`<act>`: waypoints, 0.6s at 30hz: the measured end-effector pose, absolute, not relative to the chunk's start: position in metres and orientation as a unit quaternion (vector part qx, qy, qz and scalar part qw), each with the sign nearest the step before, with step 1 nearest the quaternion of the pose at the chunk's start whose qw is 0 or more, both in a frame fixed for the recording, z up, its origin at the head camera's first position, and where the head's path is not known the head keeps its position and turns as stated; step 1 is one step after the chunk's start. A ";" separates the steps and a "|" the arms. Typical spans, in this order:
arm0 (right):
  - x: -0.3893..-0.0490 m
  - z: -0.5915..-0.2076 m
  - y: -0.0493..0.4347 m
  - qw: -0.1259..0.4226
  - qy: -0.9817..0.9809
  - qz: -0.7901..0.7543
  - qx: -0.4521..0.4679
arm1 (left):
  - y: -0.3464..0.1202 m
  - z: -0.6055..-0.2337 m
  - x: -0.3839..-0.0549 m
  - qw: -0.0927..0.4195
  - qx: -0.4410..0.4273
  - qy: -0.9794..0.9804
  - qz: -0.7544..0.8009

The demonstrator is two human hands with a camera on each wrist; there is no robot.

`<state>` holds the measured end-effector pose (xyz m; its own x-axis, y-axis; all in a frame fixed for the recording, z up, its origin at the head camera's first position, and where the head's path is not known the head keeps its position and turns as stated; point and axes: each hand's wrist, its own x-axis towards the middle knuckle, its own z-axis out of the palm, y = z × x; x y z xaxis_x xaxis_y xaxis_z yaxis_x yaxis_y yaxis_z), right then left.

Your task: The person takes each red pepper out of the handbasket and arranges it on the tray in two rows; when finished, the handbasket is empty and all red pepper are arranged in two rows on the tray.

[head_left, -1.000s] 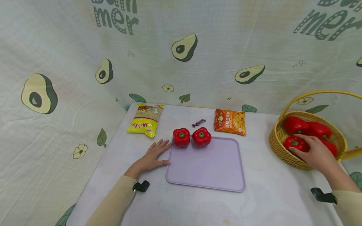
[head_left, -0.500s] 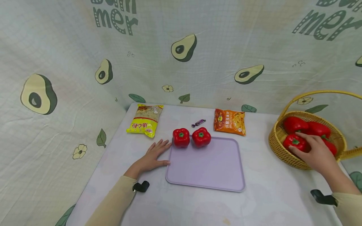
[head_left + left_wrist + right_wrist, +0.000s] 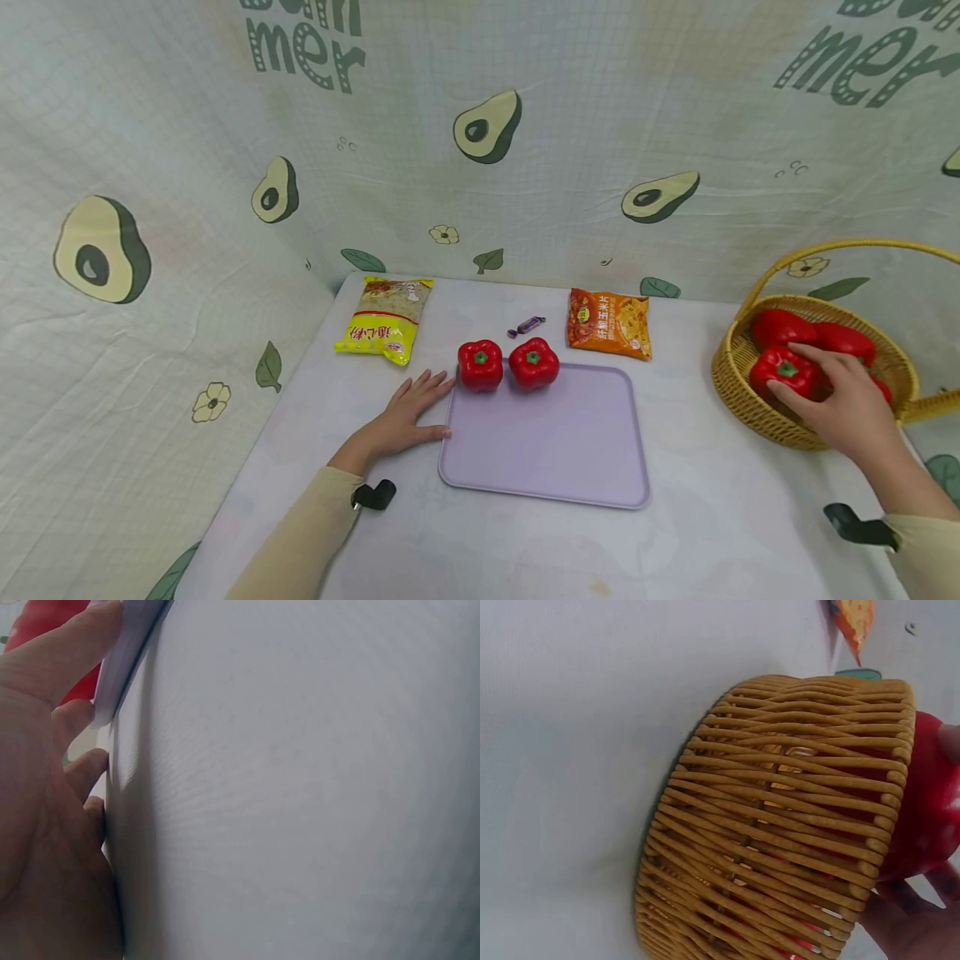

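My right hand (image 3: 847,398) grips a red bell pepper (image 3: 782,372) by its sides, thumb toward the front. This pepper is at the near-left part of a woven basket (image 3: 757,423), and in the right wrist view it shows above the basket's rim. More red peppers (image 3: 782,327) lie behind it, partly covered by the hand. My left hand (image 3: 405,414) lies flat with fingers spread, thumb and fingertips at the left edge of a lilac tray (image 3: 547,442). Two red bell peppers (image 3: 481,365) sit side by side along the tray's far edge, stems up.
A yellow bag of pasta (image 3: 386,319) lies at the back left of the table. Behind the tray are a purple wrapped candy (image 3: 527,327) and an orange snack packet (image 3: 609,323). The basket's tall handle (image 3: 862,244) arches over its far side.
The right hand has lifted the gripped bell pepper slightly within the basket, so more of it shows. The left hand and the tray have stayed put.
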<state>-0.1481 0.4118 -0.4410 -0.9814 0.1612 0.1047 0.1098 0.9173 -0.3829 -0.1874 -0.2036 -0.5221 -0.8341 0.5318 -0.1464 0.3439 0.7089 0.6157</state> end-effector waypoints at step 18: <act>-0.143 -0.424 0.400 0.104 -0.973 0.200 -0.057 | -0.204 -0.522 -0.188 0.157 0.243 0.910 0.297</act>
